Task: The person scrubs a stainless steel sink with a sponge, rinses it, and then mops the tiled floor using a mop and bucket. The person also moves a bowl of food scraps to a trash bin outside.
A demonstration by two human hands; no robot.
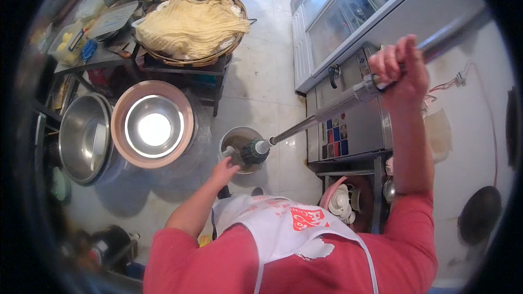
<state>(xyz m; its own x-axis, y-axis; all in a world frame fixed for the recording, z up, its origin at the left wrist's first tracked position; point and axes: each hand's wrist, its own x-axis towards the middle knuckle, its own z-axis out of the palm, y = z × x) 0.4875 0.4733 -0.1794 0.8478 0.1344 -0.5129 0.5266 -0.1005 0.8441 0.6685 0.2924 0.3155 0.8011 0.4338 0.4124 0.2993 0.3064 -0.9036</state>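
My right hand (pixel 402 71) is wrapped around the metal pole of a mop (pixel 314 120), high up near a joint in the pole. The pole slants down to a dark mop head (pixel 254 151) with a pale plastic collar, which sits in a round bucket (pixel 224 139). Murky brownish liquid (pixel 242 134) shows inside the bucket. Over the bucket's near left rim reaches my left hand (pixel 226 169), its fingers close to the mop head and a pale greyish patch. Whether those fingers grip anything is not clear.
To the left stand a pink basin (pixel 118 130) holding a steel bowl (pixel 132 124) and another steel basin (pixel 77 143). A cloth-covered bamboo basket (pixel 192 28) rests on a table. At right are a steel cabinet (pixel 363 126) and a shelf (pixel 378 196) with white dishes (pixel 340 201).
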